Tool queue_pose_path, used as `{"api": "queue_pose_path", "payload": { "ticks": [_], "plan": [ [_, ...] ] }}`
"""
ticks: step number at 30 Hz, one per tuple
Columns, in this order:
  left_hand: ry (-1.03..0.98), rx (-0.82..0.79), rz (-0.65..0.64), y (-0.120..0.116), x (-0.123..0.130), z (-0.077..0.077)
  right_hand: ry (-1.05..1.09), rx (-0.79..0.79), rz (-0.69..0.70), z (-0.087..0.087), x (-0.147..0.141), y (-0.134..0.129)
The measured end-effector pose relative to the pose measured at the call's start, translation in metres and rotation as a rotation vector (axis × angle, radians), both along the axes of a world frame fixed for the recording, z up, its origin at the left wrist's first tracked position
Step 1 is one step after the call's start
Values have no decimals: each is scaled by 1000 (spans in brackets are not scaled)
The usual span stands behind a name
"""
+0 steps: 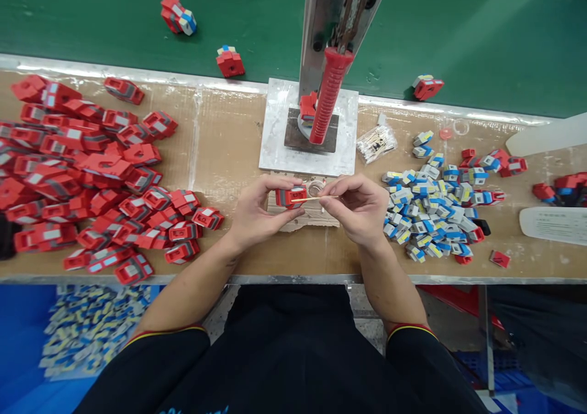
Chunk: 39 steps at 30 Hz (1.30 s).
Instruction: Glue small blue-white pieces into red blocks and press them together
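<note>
My left hand (257,211) is closed around a red plastic toy vehicle part (290,197) with grey sides, held between thumb and fingers. In my right hand (356,209) is a thin cotton swab (306,199), pinched near one end. Its far tip touches or lies just over the face of the red part; I cannot tell which. Just behind the fingers sits a small round clear dish (315,188) on a piece of cardboard (316,217). A bag of cotton swabs (376,142) lies to the right.
Ahead stands a hand press with a red handle (331,96) on a metal base plate (277,126). Red parts (98,169) heap at left, white-blue-yellow parts (424,203) at right. A green surface (257,10) runs behind, carrying a few assembled pieces. A blue bin (22,322) sits below left.
</note>
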<state>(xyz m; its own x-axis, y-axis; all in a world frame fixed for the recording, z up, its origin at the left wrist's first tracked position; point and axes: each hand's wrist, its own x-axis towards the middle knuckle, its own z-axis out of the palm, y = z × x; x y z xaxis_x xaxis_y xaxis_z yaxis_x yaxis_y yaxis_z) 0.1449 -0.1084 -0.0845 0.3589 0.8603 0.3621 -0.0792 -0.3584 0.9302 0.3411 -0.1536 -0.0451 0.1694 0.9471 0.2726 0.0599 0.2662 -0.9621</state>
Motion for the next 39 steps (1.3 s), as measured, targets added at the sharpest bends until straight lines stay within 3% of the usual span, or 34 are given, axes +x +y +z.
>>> {"api": "queue_pose_path", "payload": {
  "ticks": [13,26,33,39],
  "plan": [
    [-21,-56,17,0,0,3,-14,-2,-11,0,5,0],
    [-30,46,46,1,0,1,-104,20,-55,0,11,-1],
    [-12,75,13,2,0,3,-21,180,-53,4,10,1],
    [27,85,-15,0,-1,4,-56,170,-27,1,6,1]
  ]
}}
